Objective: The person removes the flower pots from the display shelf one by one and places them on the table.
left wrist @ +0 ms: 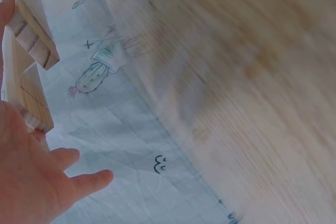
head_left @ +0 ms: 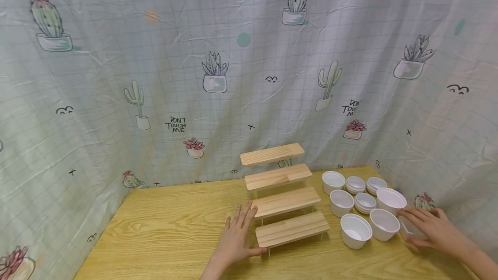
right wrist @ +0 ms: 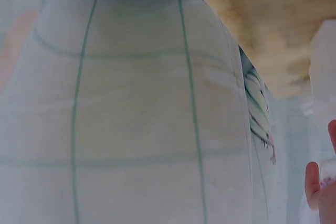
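A four-step wooden display stand [head_left: 285,202] with clear supports stands on the table. My left hand [head_left: 235,237] is at its left side, fingers spread and fairly straight, fingertips by the second step from the bottom and thumb by the lowest. In the left wrist view, the fingers lie beside two wooden boards [left wrist: 32,93]. My right hand [head_left: 435,230] rests against a translucent white container [head_left: 408,227] at the right end of a group of white cups [head_left: 384,224]. The hand partly hides that container. Its fingers look extended rather than curled round it.
Round lidded-looking white tubs [head_left: 365,202] stand among the taller cups, right of the stand. A cactus-print curtain [head_left: 175,77] hangs behind and along both sides of the yellow wood-grain table [head_left: 167,224]. The curtain runs close beside my right hand.
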Available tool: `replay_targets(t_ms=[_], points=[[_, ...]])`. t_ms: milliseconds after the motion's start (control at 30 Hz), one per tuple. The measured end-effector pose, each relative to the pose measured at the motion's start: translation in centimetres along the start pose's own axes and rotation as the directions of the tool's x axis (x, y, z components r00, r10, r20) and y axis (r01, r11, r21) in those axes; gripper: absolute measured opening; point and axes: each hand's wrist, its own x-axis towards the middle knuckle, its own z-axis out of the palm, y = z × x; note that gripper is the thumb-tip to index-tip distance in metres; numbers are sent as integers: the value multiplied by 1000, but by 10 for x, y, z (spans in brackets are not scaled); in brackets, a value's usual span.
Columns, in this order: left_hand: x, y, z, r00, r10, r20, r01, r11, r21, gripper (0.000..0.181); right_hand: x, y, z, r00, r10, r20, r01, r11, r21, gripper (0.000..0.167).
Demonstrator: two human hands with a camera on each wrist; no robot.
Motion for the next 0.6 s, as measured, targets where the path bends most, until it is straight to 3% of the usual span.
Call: replay_targets(t_ms=[167,267,433,600], points=[[1,0,1,1000,10,7,-10,1000,12,108,7,-2,-20,1000,12,-25,-14,997,-71,65],[1,0,1,1000,10,16,-10,1000,15,109,13,-8,-35,996,85,-17,-86,993,-84,60],[-2,0,-3,1000,21,5,-21,1000,-21,107,25,-33,-51,977,214,-14,-214,977,-22,49],[-12,0,-13,999,39,-28,-40,997,-60,91,36,-68,-51,957,291,2,-290,955,66,43]])
